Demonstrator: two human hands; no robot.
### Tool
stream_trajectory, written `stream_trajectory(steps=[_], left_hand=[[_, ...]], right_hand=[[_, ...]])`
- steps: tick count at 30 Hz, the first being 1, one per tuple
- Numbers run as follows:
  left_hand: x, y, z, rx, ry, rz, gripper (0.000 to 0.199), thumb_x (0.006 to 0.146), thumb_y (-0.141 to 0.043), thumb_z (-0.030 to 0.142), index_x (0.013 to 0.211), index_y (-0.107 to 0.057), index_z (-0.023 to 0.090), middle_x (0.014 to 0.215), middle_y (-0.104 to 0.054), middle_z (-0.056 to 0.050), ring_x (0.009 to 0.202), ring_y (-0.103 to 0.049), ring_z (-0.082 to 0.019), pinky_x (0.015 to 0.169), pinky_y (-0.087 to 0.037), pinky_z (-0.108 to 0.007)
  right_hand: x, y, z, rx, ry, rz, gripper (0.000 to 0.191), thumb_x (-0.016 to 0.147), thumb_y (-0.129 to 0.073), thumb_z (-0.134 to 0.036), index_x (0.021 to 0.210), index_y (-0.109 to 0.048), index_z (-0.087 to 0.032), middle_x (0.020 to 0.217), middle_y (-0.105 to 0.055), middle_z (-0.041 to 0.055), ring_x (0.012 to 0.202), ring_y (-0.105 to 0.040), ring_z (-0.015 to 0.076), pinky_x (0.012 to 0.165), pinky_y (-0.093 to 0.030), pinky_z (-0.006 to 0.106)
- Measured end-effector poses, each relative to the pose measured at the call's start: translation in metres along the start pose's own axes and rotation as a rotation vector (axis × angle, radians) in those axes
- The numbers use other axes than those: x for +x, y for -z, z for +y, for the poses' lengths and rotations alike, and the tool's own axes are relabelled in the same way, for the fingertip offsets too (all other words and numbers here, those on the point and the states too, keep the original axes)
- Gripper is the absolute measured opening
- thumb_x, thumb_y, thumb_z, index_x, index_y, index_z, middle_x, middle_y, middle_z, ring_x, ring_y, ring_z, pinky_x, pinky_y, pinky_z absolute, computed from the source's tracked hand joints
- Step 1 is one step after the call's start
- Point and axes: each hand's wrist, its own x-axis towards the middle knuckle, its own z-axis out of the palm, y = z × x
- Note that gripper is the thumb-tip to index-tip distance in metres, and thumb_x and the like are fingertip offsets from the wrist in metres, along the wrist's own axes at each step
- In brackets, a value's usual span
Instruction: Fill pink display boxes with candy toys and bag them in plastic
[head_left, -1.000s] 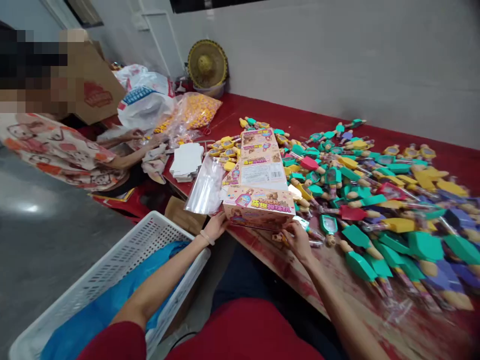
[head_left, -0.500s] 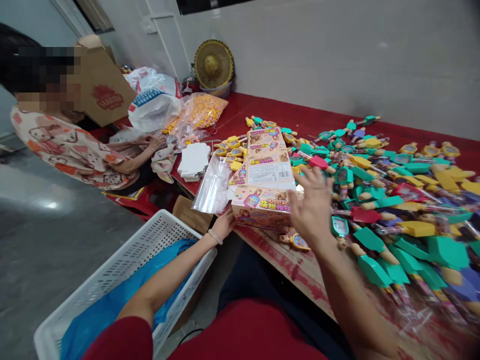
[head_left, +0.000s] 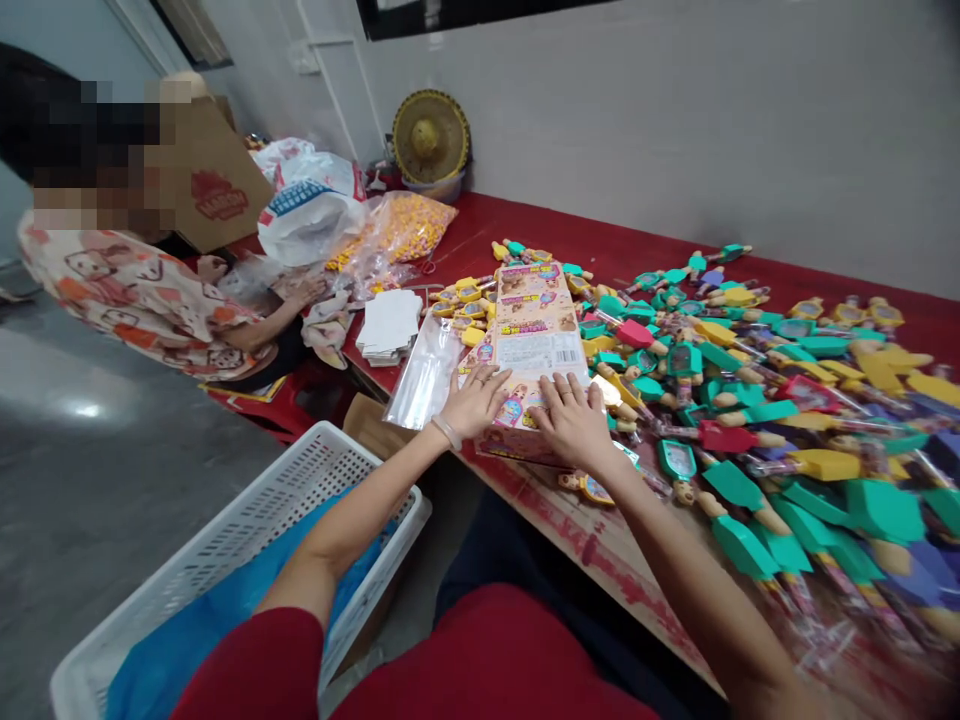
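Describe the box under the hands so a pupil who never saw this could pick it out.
On the red table, beside a heap of teal and yellow toys, lies a pink printed cardboard box. The left hand and right hand rest on it; a white barcode panel sets it apart.

Bright indoor light, floor glare, blurred toys at lower right

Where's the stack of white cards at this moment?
The stack of white cards lies left of centre in the head view, on the red table, just beyond the clear plastic bag and right of a crumpled cloth.
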Motion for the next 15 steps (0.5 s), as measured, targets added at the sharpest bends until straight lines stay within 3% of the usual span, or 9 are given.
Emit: stream_trajectory(steps=[5, 9, 12, 15], left_hand=[[-0.003, -0.007, -0.003, -0.013, -0.059, 0.033, 0.049, 0.103, -0.04, 0.036, 0.146, -0.049, 0.014, 0.148, -0.052, -0.015, 0.143, -0.042, -0.027, 0.122, -0.03, -0.046], [-0.007, 0.009, 0.004, 0.007, 0.013, 0.033, 0.047, 0.1, -0.045, 0.032, 0.14, -0.053, 0.009, 0.14, -0.057, -0.018, 0.136, -0.049, -0.029, 0.117, -0.037, -0.044], [-0.038, 0.03, 0.013, -0.007, 0.098, -0.05, 0.046, 0.098, -0.048, 0.043, 0.127, -0.064, 0.012, 0.121, -0.066, -0.017, 0.117, -0.062, -0.031, 0.103, -0.049, -0.045], [-0.087, 0.034, 0.035, -0.249, 0.018, -0.245, 0.041, 0.097, -0.047, 0.05, 0.107, -0.073, 0.02, 0.095, -0.073, -0.01, 0.087, -0.07, -0.024, 0.08, -0.056, -0.035]], right_hand=[[0.02, 0.006, -0.005, 0.012, -0.08, 0.067, 0.066, 0.105, -0.023, -0.058, 0.158, -0.035, -0.02, 0.161, -0.036, 0.0161, 0.15, -0.026, 0.0376, 0.117, -0.012, 0.069], [0.023, -0.006, -0.003, 0.03, -0.021, -0.032, 0.066, 0.105, -0.025, -0.057, 0.158, -0.034, -0.02, 0.161, -0.036, 0.0149, 0.148, -0.029, 0.0377, 0.116, -0.019, 0.068], [0.014, -0.008, 0.002, -0.011, 0.08, 0.065, 0.064, 0.104, -0.03, -0.054, 0.158, -0.035, -0.02, 0.164, -0.03, 0.013, 0.153, -0.018, 0.0344, 0.12, -0.011, 0.063], [0.004, -0.002, -0.001, -0.092, -0.042, 0.167, 0.066, 0.103, -0.035, -0.055, 0.152, -0.045, -0.012, 0.162, -0.03, 0.02, 0.152, -0.016, 0.0425, 0.117, -0.013, 0.069]])
